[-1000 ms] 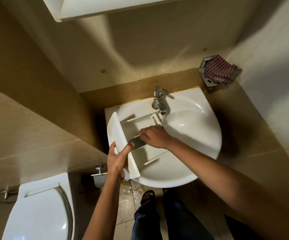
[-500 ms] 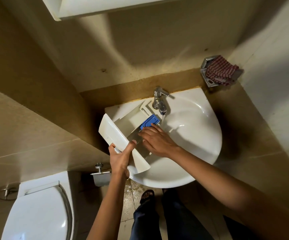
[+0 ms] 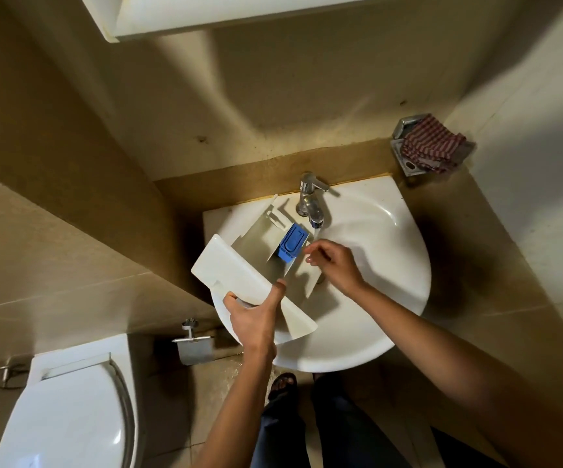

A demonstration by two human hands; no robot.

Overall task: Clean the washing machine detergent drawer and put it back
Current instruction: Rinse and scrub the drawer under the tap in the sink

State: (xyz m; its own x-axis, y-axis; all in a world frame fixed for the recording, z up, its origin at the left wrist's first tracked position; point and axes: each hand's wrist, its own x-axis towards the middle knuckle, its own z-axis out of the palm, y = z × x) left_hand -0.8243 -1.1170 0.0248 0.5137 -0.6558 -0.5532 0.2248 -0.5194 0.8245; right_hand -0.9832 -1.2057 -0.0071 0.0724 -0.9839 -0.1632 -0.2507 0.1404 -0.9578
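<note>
Drawer [image 3: 236, 275] is lying tilted across the sink [image 3: 391, 238], front panel toward the person and back end tucked up by the tap.

Nearest first: left hand [image 3: 254, 319] grips the lower edge of that front panel, thumb laid up over the face and fingers wrapped underneath. Same hold as a second ago. What's different is the angle. The drawer's been swung round a bit, so the panel sits further left and the inside shows more.

Right hand [image 3: 334, 265] is the big change. A second ago it was down inside the drawer, covering the compartments. Now it's lifted clear to the right, fingers loosely curled with nothing in them, fingertips right at the thin stream of water [image 3: 316, 233].

With it out of the way you can see the blue insert [image 3: 291, 246] in the far compartment, just below the tap [image 3: 310, 201], which is running.

My read: the rubbing inside is paused and this is a rinse moment, fingers or that blue bit next. So still mid-clean, nowhere near putting it back.

Striped cloth [image 3: 432, 143] in the far corner holder hasn't moved.
</note>
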